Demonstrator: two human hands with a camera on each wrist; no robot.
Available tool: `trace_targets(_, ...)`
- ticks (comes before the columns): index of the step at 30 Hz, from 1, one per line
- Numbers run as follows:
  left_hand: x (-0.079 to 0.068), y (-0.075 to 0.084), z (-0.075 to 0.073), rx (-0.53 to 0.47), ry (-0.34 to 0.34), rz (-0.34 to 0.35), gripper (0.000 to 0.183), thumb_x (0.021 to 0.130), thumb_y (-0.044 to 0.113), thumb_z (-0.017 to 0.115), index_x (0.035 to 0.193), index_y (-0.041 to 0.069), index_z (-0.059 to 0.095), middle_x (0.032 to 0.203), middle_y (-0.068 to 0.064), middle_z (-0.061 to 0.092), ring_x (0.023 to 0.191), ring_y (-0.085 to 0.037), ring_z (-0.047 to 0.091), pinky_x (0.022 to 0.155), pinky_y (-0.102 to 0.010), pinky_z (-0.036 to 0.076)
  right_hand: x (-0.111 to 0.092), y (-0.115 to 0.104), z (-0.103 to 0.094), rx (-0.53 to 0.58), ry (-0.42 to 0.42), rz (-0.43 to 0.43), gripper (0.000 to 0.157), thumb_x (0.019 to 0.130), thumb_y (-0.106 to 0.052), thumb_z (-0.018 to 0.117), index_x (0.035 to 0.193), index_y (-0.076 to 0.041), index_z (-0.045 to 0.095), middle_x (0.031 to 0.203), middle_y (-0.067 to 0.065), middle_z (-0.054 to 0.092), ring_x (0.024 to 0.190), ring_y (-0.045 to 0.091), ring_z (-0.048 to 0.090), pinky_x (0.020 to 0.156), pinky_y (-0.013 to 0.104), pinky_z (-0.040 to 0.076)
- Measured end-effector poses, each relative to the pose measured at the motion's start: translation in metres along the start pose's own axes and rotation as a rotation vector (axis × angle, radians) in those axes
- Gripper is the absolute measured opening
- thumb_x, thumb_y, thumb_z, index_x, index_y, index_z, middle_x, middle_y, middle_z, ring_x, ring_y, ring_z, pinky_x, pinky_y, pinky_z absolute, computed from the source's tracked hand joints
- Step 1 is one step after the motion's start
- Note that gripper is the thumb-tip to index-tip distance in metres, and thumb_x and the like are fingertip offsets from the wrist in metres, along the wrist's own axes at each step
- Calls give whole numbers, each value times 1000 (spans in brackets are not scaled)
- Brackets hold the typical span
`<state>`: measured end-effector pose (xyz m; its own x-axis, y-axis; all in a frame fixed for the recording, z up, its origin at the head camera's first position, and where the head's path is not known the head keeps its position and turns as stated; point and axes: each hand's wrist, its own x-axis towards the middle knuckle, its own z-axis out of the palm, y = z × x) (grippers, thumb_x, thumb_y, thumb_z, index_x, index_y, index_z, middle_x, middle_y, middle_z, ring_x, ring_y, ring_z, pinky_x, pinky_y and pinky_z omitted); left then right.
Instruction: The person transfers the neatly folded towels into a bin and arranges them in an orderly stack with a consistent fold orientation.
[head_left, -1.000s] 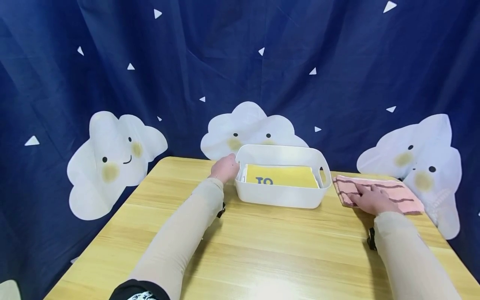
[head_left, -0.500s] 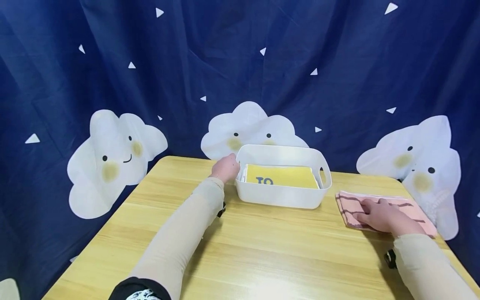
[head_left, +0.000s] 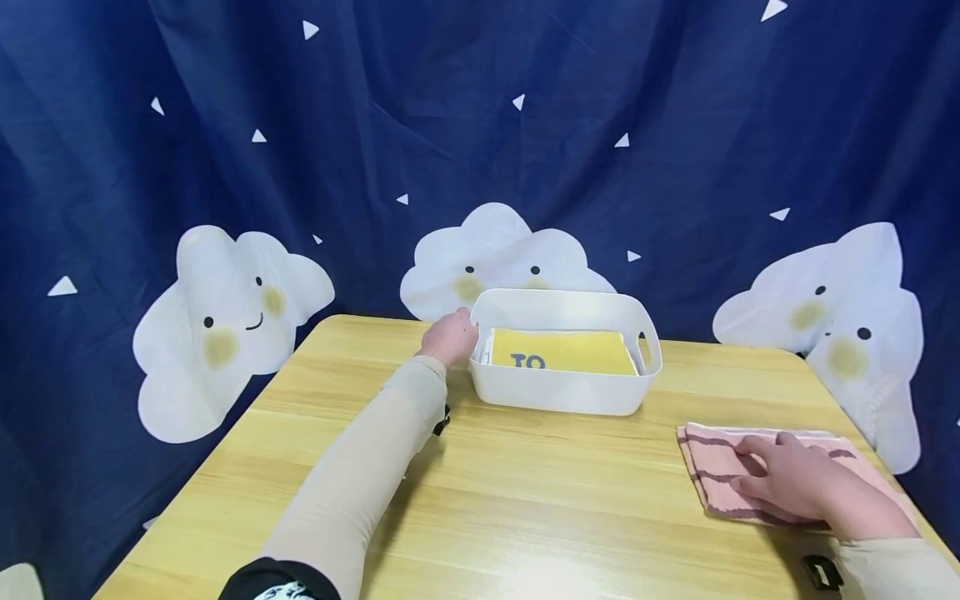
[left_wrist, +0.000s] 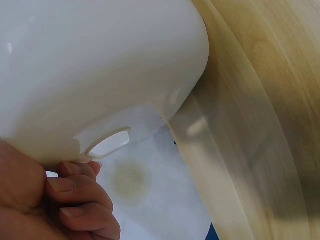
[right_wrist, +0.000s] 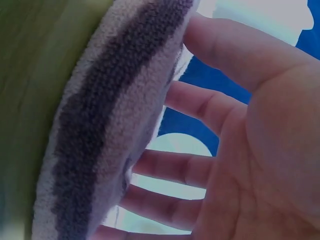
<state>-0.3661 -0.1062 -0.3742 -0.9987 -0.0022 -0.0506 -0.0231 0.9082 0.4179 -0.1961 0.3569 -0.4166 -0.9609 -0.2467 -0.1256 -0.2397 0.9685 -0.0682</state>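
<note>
My left hand [head_left: 450,337] grips the left end of a white plastic basket [head_left: 562,396]. In the left wrist view its curled fingers [left_wrist: 87,192] are at the rim by the handle slot. A flat yellow item [head_left: 573,352] with grey letters lies inside the basket. Over to the right, my right hand [head_left: 798,479] rests on a folded pink towel [head_left: 712,467] with dark stripes. The right wrist view has its spread, nearly straight fingers [right_wrist: 192,165] touching the towel's top with their tips; the thumb is also at the cloth.
The wooden table [head_left: 525,500] runs under both arms, its right edge close beside the towel. Behind it hangs a dark blue curtain [head_left: 360,100] printed with white clouds and triangles.
My right hand and the towel have slid across the table toward the near side and slightly right, away from the basket. The left hand and basket stay put.
</note>
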Motion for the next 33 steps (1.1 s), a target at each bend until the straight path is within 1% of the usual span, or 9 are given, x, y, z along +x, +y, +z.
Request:
trace_targets(3, 0, -1, 0, 2, 3, 2, 28, 97, 27, 42, 117, 9, 49, 95, -7, 57, 88, -22, 56, 78, -43, 45, -1, 0, -1, -6, 14, -1, 55, 79, -51, 66, 116, -11, 57, 96, 24, 53, 75, 40, 54, 66, 58, 41)
trace_targets(7, 0, -1, 0, -2, 7, 3, 28, 97, 27, 43, 116, 9, 49, 94, -7, 57, 87, -23, 56, 78, -43, 45, -1, -1, -1, -17, 16, -7, 56, 79, -53, 66, 117, -12, 58, 97, 23, 54, 77, 40, 54, 66, 58, 41)
trace_targets(13, -1, -1, 0, -8, 11, 3, 26, 96, 27, 43, 115, 9, 49, 92, -6, 57, 86, -22, 56, 78, -42, 45, -2, -11, 2, -5, 32, -12, 59, 78, -54, 66, 118, -12, 58, 101, 27, 54, 79, 46, 55, 65, 60, 42)
trace_targets(18, -2, -1, 0, -12, 13, 2, 26, 96, 27, 43, 114, 9, 49, 91, -6, 57, 85, -22, 55, 76, -42, 44, 1, -30, 2, 0, 59, -29, 62, 76, -59, 65, 119, -15, 59, 106, 29, 54, 84, 50, 55, 66, 62, 42)
trace_targets(21, -1, -2, 0, -10, 7, 1, 27, 96, 26, 42, 116, 9, 48, 93, -6, 57, 86, -22, 55, 77, -42, 44, 4, -43, 1, 6, 31, -36, 66, 75, -61, 64, 121, -15, 58, 111, 30, 52, 88, 52, 53, 68, 64, 41)
trace_targets(23, -1, -2, 1, -10, 4, 4, 27, 96, 26, 42, 116, 9, 48, 94, -6, 57, 86, -22, 55, 77, -42, 44, 7, -52, 0, 9, 15, -41, 67, 75, -63, 63, 122, -16, 59, 113, 28, 52, 90, 51, 53, 69, 63, 42)
trace_targets(26, 0, -3, 1, -13, 9, 10, 26, 96, 26, 42, 116, 9, 48, 93, -6, 57, 86, -22, 55, 77, -42, 44, 12, -64, -2, 7, 8, -77, 68, 75, -64, 62, 123, -16, 59, 114, 27, 52, 91, 51, 53, 70, 62, 42)
trace_targets(30, 0, -3, 1, -21, 13, 16, 24, 96, 25, 42, 114, 9, 48, 91, -6, 57, 85, -22, 55, 76, -42, 44, 19, -83, -5, 13, 3, -125, 67, 76, -64, 61, 124, -16, 60, 117, 27, 52, 96, 51, 52, 75, 62, 41)
trace_targets(33, 1, -3, 1, -31, 11, 18, 24, 96, 25, 42, 113, 9, 48, 91, -6, 57, 85, -22, 55, 76, -42, 44, 25, -99, -5, 13, -2, -140, 66, 76, -63, 62, 124, -17, 60, 120, 27, 51, 100, 51, 50, 78, 62, 41)
